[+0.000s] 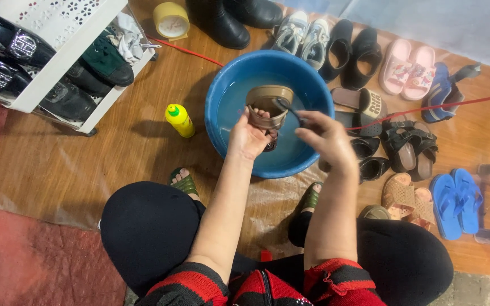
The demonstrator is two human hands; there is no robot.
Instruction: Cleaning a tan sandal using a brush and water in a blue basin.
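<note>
Your left hand (247, 137) grips a brown sandal (269, 106) over the blue basin (222, 85) of water. Your right hand (325, 136) pinches a dark brush (288, 107) against it; the bristles are hard to make out, and the sandal's heel is hidden behind your fingers.

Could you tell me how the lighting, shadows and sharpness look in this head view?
In the head view, light is even and soft; the yellow bottle casts a shadow leftward on the floor. The water in the blue basin shows faint sheen, no harsh glare. The left hand holding the brown sandal is fairly sharp; the right hand is slightly blurred. Edges bend with wide-angle distortion.
</note>
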